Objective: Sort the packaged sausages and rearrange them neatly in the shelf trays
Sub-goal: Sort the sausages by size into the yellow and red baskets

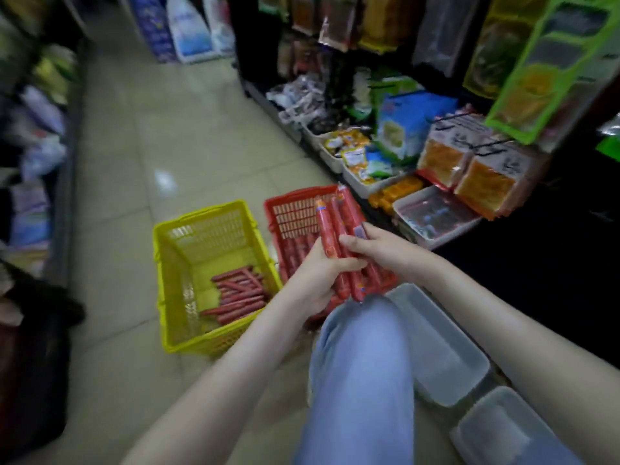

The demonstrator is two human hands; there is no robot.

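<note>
Sausages (327, 236) over red basket (291, 213), near knee (362, 330)

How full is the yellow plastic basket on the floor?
Only partly full. The yellow plastic basket holds a small pile of red packaged sausages on its bottom; its walls above show bare.

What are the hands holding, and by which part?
A bundle of red sausages: the left hand wraps its lower half, the right hand grips its middle from the other side.
</note>
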